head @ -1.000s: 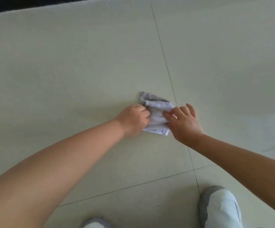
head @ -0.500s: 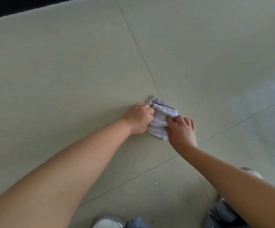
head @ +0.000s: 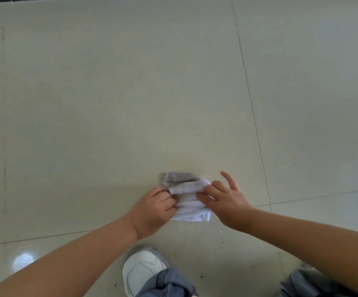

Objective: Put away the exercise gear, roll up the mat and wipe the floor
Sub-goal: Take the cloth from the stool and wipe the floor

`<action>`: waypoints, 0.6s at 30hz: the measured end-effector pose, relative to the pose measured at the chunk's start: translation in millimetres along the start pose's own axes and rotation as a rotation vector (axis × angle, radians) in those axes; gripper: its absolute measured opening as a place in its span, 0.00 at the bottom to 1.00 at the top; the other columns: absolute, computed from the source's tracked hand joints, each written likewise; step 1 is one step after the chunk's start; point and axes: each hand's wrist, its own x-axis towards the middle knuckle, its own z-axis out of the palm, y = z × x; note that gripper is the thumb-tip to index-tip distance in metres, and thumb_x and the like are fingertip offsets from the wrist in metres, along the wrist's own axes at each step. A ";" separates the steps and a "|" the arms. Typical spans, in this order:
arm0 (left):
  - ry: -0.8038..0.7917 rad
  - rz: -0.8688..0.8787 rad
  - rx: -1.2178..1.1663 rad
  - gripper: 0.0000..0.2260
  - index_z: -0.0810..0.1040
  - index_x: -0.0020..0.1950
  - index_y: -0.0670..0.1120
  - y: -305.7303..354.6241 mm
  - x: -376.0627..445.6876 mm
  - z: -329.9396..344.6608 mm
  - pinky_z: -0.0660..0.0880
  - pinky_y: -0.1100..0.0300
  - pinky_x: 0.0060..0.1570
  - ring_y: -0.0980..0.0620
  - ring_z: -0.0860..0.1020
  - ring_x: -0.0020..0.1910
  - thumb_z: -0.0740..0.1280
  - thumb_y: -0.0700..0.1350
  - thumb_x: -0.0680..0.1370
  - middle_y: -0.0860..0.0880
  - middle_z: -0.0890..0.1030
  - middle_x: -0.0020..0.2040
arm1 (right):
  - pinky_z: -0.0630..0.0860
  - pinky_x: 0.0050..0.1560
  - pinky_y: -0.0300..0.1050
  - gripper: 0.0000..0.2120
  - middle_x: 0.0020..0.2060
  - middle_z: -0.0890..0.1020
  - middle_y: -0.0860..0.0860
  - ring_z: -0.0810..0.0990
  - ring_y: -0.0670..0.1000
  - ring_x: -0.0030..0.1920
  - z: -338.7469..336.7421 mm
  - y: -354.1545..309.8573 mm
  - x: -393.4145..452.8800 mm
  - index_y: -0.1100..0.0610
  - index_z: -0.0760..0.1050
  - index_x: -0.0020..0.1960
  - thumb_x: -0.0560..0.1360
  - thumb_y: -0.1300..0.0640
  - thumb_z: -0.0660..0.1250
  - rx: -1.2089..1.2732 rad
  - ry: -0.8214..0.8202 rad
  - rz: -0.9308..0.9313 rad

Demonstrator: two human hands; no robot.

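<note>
The cloth lies folded on the tiled floor, between both hands, with a grey flap at its far edge. The left hand is curled closed, pinching the cloth's left edge. The right hand presses thumb and bent fingers onto the right edge; its outer fingers are spread. Compared with half a second ago, the cloth now sits nearer the white shoe, well left of the tile seam.
</note>
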 end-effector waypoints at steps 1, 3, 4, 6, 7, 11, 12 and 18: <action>0.011 0.028 0.006 0.22 0.80 0.29 0.46 9.0 13.1 3.9 0.75 0.58 0.43 0.49 0.81 0.34 0.55 0.36 0.79 0.48 0.82 0.32 | 0.72 0.57 0.66 0.26 0.44 0.76 0.49 0.69 0.52 0.45 -4.2 10.0 -11.2 0.54 0.83 0.48 0.50 0.65 0.74 -0.022 -0.026 -0.015; -0.020 0.086 0.041 0.18 0.79 0.27 0.47 18.2 49.9 7.0 0.77 0.63 0.36 0.49 0.81 0.31 0.59 0.36 0.74 0.48 0.81 0.29 | 0.69 0.61 0.65 0.27 0.44 0.79 0.50 0.72 0.52 0.45 -12.7 36.1 -29.2 0.56 0.84 0.48 0.49 0.67 0.75 -0.071 -0.067 0.001; -0.065 0.091 0.047 0.15 0.78 0.26 0.47 18.7 71.9 5.6 0.77 0.64 0.32 0.49 0.81 0.31 0.59 0.36 0.70 0.48 0.80 0.28 | 0.69 0.60 0.65 0.27 0.43 0.80 0.50 0.75 0.53 0.44 -17.5 52.0 -33.9 0.57 0.84 0.48 0.48 0.67 0.77 -0.096 -0.090 0.045; -0.160 0.062 0.057 0.14 0.78 0.24 0.45 14.6 118.6 3.0 0.74 0.66 0.25 0.49 0.81 0.30 0.56 0.37 0.65 0.48 0.81 0.27 | 0.74 0.53 0.67 0.27 0.40 0.83 0.52 0.82 0.56 0.37 -27.3 86.1 -34.1 0.58 0.84 0.45 0.46 0.66 0.81 -0.121 -0.144 0.206; -0.218 0.051 0.039 0.15 0.78 0.23 0.44 9.7 142.9 -1.3 0.73 0.66 0.22 0.49 0.82 0.29 0.55 0.37 0.64 0.48 0.81 0.27 | 0.74 0.50 0.69 0.26 0.38 0.84 0.53 0.83 0.56 0.36 -31.6 100.9 -32.0 0.58 0.84 0.45 0.47 0.65 0.82 -0.115 -0.167 0.300; -0.252 0.024 0.136 0.05 0.82 0.25 0.44 0.5 215.6 -28.0 0.72 0.68 0.23 0.54 0.83 0.30 0.69 0.42 0.61 0.50 0.81 0.26 | 0.74 0.51 0.67 0.23 0.39 0.83 0.55 0.83 0.59 0.38 -36.8 126.9 -19.4 0.57 0.84 0.45 0.51 0.67 0.81 -0.017 -0.255 0.593; -0.298 0.025 0.149 0.03 0.85 0.35 0.43 0.3 224.5 -34.8 0.77 0.64 0.31 0.51 0.84 0.40 0.72 0.42 0.65 0.48 0.85 0.35 | 0.72 0.57 0.66 0.21 0.44 0.83 0.56 0.82 0.60 0.44 -38.6 125.2 -16.3 0.57 0.83 0.49 0.56 0.66 0.78 0.024 -0.268 0.637; -0.519 -0.107 0.162 0.16 0.73 0.66 0.39 5.7 231.9 -33.5 0.71 0.52 0.60 0.41 0.73 0.66 0.55 0.36 0.81 0.42 0.75 0.65 | 0.43 0.75 0.55 0.21 0.62 0.72 0.50 0.67 0.54 0.66 -50.4 106.9 -0.9 0.52 0.68 0.67 0.75 0.60 0.62 0.065 -0.462 0.848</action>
